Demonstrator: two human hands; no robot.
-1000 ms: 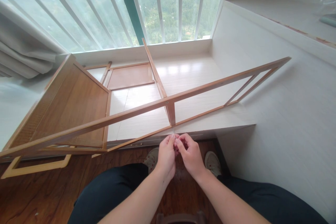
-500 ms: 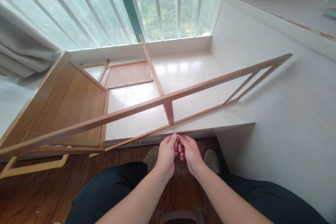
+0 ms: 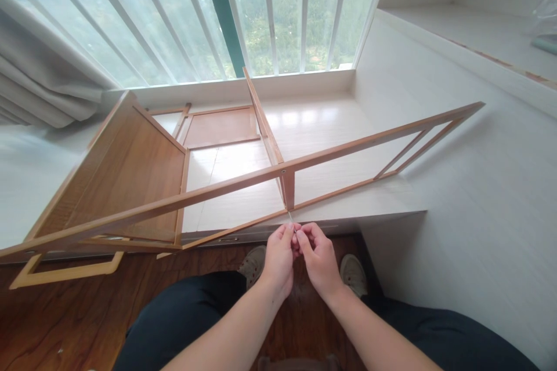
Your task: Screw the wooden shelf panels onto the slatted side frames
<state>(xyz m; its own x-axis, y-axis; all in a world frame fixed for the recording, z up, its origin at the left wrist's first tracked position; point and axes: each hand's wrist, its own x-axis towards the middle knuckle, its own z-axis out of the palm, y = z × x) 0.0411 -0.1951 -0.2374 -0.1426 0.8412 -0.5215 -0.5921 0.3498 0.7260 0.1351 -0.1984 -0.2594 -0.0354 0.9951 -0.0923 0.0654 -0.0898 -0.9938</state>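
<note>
A light wooden rack frame (image 3: 226,185) lies tilted across the white window platform (image 3: 322,127), its long rails running from lower left to upper right. Just below the frame's short centre post (image 3: 288,188), my left hand (image 3: 278,258) and my right hand (image 3: 317,258) meet fingertip to fingertip. Both pinch a thin, small metal piece (image 3: 290,221) that points up at the post's lower end. The piece is too small to identify.
A wooden side panel (image 3: 122,177) forms the frame's left end. A loose wooden frame piece (image 3: 65,272) lies on the dark wood floor (image 3: 52,324) at left. White window bars, a curtain (image 3: 39,87) at left and a white wall shelf (image 3: 474,29) at right surround the platform.
The view has shifted slightly. My hands have stayed together under the centre post, fingertips closing in on the small piece and rising a little toward the post.
</note>
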